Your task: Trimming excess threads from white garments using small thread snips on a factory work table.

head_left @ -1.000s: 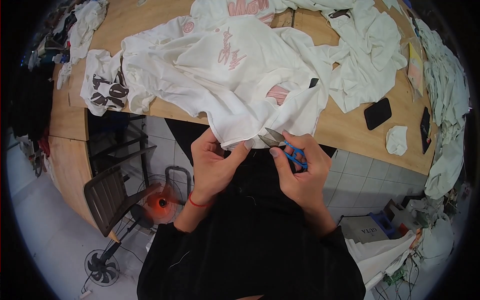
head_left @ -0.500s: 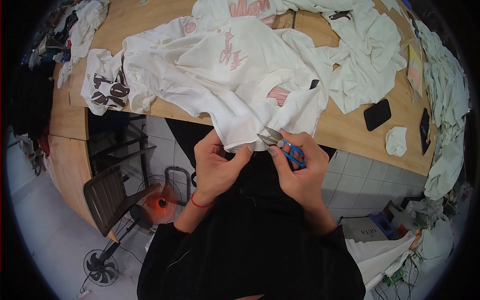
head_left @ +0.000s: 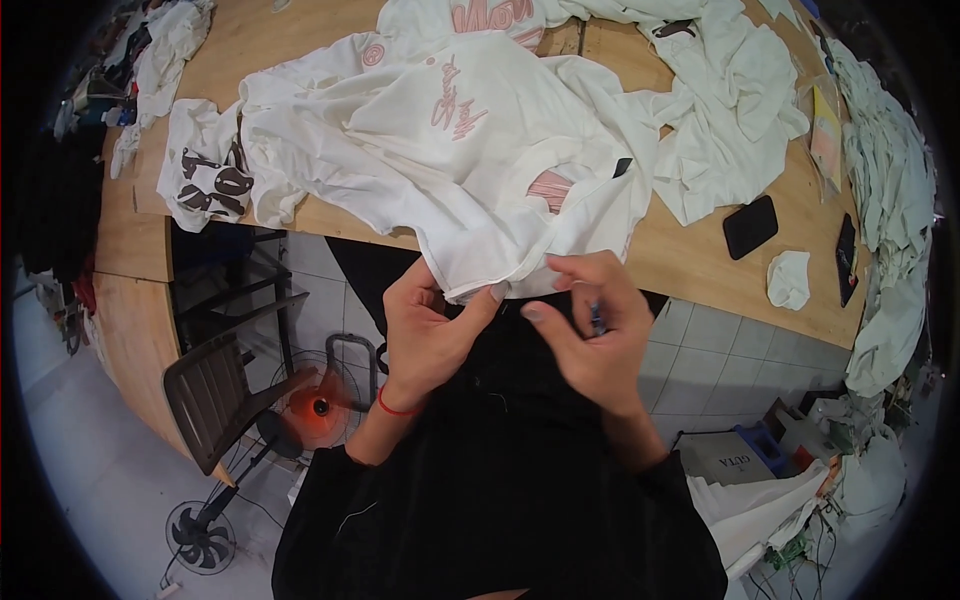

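Note:
A white garment (head_left: 400,165) with pink embroidery lies spread over the table, and its near edge hangs toward me. My left hand (head_left: 440,322) pinches that near edge between thumb and fingers. Just to the right is my right hand (head_left: 600,325), its thumb and forefinger apart near the cloth. Tucked in its palm are small snips (head_left: 598,318); only a dark, bluish bit of them shows, the rest hidden by the fingers.
On the wooden table (head_left: 690,265) lie a black phone (head_left: 750,227), a crumpled white scrap (head_left: 789,279) and another white garment (head_left: 730,120). A brown chair (head_left: 212,400) and fans, one with an orange glow (head_left: 320,407), stand at lower left. Piled cloth (head_left: 895,220) lines the right.
The snips have swung from pointing at the cloth edge back into my right palm. My right thumb and forefinger have spread. My left hand keeps its pinch on the garment.

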Motion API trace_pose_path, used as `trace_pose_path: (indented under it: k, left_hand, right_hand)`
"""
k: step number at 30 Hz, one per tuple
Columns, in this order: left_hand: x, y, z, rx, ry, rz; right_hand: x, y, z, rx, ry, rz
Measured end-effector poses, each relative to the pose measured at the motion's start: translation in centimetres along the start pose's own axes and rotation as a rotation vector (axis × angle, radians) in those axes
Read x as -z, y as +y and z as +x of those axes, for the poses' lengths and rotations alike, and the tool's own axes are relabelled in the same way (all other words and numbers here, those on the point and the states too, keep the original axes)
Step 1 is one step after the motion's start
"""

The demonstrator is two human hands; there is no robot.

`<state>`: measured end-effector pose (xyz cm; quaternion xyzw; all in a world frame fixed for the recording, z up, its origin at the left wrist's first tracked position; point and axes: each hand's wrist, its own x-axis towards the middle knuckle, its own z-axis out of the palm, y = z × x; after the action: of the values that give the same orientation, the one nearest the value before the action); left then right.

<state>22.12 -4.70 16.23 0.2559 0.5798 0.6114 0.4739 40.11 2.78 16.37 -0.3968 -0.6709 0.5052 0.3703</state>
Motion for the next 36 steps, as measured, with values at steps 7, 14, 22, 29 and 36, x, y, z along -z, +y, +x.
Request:
trace_pose_path:
  k: [7, 14, 22, 29, 36]
  left_hand:
    - [-0.1, 0.3, 0.2, -0.063, -0.063, 0.153]
    - [0.1, 0.0, 0.2, -0.023, -0.083, 0.1]
    - [1.0, -0.2, 0.7, 0.005, 0.001, 0.039]
    - [0.5, -0.1, 0.6, 0.011, -0.02, -0.013]
    - [-0.1, -0.1, 0.6, -0.017, -0.095, 0.003]
  right_hand:
    - [-1.8, 1.4, 1.1, 0.334, 0.083, -0.217]
    - [-1.2, 1.2, -0.3, -0.099, -0.095, 0.497]
    - [1.3, 1.9, -0.3, -0.084, 0.018, 0.943]
    - [0.8, 1.5, 1.0, -0.123, 0.156, -0.044]
    - [-2.6, 1.8, 0.9, 0.289, 0.129, -0.128]
